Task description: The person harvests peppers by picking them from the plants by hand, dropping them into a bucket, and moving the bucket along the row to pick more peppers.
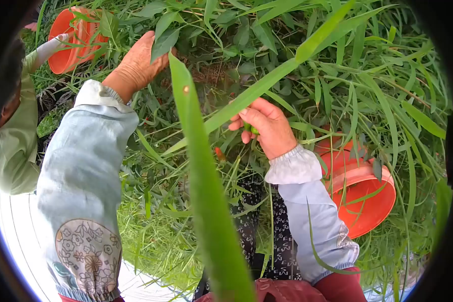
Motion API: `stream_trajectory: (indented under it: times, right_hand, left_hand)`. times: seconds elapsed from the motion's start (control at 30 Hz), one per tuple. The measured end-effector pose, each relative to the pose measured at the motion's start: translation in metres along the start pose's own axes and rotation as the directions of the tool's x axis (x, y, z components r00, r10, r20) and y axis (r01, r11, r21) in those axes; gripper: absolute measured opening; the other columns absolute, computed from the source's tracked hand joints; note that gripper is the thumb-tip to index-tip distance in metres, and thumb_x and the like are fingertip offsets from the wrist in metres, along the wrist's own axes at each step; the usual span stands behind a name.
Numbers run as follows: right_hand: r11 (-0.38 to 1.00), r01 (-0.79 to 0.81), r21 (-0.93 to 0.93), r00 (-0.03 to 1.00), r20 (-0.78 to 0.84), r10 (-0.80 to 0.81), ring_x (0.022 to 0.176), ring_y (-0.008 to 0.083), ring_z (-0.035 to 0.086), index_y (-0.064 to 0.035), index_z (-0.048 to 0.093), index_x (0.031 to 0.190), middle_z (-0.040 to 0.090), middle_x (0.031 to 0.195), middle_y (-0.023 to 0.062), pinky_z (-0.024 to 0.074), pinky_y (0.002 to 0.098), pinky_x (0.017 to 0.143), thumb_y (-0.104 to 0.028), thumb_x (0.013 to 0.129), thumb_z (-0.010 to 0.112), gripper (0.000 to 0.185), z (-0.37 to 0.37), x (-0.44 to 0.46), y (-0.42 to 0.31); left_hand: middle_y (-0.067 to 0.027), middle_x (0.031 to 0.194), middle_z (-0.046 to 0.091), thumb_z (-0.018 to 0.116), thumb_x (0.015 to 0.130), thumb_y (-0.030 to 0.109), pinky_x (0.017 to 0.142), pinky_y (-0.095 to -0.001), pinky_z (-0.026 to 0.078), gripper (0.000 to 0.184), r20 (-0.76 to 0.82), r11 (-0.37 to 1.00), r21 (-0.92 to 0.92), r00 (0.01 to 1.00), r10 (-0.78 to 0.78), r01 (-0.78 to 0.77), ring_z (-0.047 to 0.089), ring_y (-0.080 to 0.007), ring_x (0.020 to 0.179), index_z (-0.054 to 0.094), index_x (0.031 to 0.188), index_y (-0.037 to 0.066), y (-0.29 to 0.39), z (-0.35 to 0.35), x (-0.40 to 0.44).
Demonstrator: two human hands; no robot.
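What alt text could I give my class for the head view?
Two bare hands reach into dense green plants: the right hand grips a small green object, the left hand is among leaves. One orange bucket lies tilted beside the right forearm; another bucket and a person's green sleeve appear left.

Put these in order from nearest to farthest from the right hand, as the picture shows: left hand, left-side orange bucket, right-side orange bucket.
1. Right-side orange bucket: lower right of the right hand.
2. Left hand: toward the upper left.
3. Left-side orange bucket: beyond the left hand, far upper left.
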State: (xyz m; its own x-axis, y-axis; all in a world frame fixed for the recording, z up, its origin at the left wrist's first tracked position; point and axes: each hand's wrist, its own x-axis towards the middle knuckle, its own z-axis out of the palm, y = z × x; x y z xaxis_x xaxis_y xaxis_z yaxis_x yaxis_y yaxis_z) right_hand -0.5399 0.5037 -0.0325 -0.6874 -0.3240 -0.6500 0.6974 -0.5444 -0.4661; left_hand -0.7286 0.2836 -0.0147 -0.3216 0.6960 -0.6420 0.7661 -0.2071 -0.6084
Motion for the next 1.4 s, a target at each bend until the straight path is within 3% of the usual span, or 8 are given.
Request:
stream_trajectory:
  times: [0.1,0.5,0.67,0.73,0.87,1.07,1.17,1.4]
  right_hand:
    - [0.975,0.211,0.073,0.977,-0.023,-0.210,0.074,0.0120,0.059,-0.0043,0.059,0.102,0.062,0.087,0.0070,0.0461,0.0237,0.057,-0.012,0.084,0.055,0.020,0.009,0.042,0.013]
    - [0.901,-0.162,-0.401,0.986,-0.106,0.131,0.075,0.0137,0.059,-0.0138,0.044,0.127,0.057,0.098,0.0003,0.0369,0.0282,0.054,-0.018,0.074,0.065,0.057,0.057,0.157,0.033]
    - [0.932,-0.021,-0.362,0.994,0.090,0.058,0.074,0.0135,0.056,-0.0118,0.048,0.117,0.056,0.095,0.0009,0.0383,0.0284,0.063,-0.017,0.077,0.062,0.043,0.055,0.179,0.046]
    - [0.970,-0.189,0.152,0.981,-0.015,0.193,0.073,0.0157,0.056,-0.0096,0.048,0.115,0.056,0.095,0.0023,0.0400,0.0294,0.060,-0.014,0.080,0.059,0.037,0.058,0.164,0.021]
    - [0.977,-0.159,0.142,0.987,0.059,0.152,0.078,0.0194,0.060,-0.0085,0.052,0.111,0.059,0.096,0.0078,0.0484,0.0323,0.062,-0.013,0.084,0.055,0.028,0.027,0.174,0.016]
    - [0.958,-0.189,0.216,0.982,0.055,0.181,0.082,0.0183,0.061,-0.0070,0.052,0.113,0.061,0.098,0.0074,0.0510,0.0360,0.071,-0.016,0.086,0.052,0.029,0.026,0.178,0.008]
    - [0.944,-0.224,0.244,0.971,0.136,0.195,0.082,0.0176,0.060,-0.0064,0.054,0.111,0.061,0.100,0.0068,0.0504,0.0351,0.073,-0.017,0.086,0.052,0.027,0.023,0.184,0.011]
    - [0.920,-0.269,0.286,0.963,0.091,0.253,0.076,0.0157,0.059,-0.0043,0.056,0.103,0.062,0.092,0.0060,0.0490,0.0319,0.072,-0.015,0.084,0.056,0.022,0.032,0.174,0.007]
  left_hand:
    - [-0.0052,0.097,0.057,0.053,0.075,0.010,0.087,-0.0300,0.041,0.010,-0.242,0.771,-0.632,0.925,-0.291,0.077,0.051,-0.0204,0.103,0.060,0.082,0.011,0.010,0.011,0.016]
    - [-0.0090,0.087,0.061,0.060,0.070,0.010,0.073,-0.0317,0.049,0.014,-0.281,0.674,-0.737,0.931,-0.231,-0.055,0.060,-0.0239,0.086,0.059,0.084,0.007,-0.015,-0.010,0.024]
    - [-0.0141,0.100,0.056,0.058,0.071,0.006,0.078,-0.0379,0.047,0.023,-0.161,0.249,-0.965,0.930,-0.329,-0.079,0.057,-0.0320,0.091,0.058,0.094,0.003,-0.010,-0.021,0.002]
    - [-0.0140,0.099,0.056,0.058,0.069,0.002,0.076,-0.0372,0.047,0.024,-0.250,0.337,-0.939,0.805,-0.538,-0.067,0.057,-0.0315,0.088,0.058,0.093,0.003,-0.020,-0.028,-0.015]
    - [-0.0128,0.091,0.058,0.054,0.063,-0.009,0.068,-0.0341,0.048,0.027,-0.182,0.239,-0.969,0.489,-0.853,0.056,0.058,-0.0299,0.079,0.057,0.088,0.002,-0.017,-0.050,-0.068]
    - [-0.0182,0.093,0.060,0.055,0.069,-0.002,0.074,-0.0337,0.048,0.023,0.456,-0.250,-0.888,0.815,-0.357,0.387,0.059,-0.0349,0.084,0.056,0.092,0.000,0.082,-0.060,-0.063]
    - [-0.0170,0.095,0.060,0.055,0.075,0.004,0.078,-0.0326,0.047,0.027,0.629,-0.499,-0.756,0.682,-0.373,0.424,0.060,-0.0296,0.087,0.054,0.102,-0.001,0.122,-0.023,-0.024]
    - [-0.0103,0.097,0.062,0.071,0.070,0.020,0.076,-0.0308,0.046,0.043,0.691,-0.982,-0.141,0.697,-0.190,-0.128,0.058,-0.0176,0.083,0.056,0.106,0.001,0.099,-0.009,0.008]
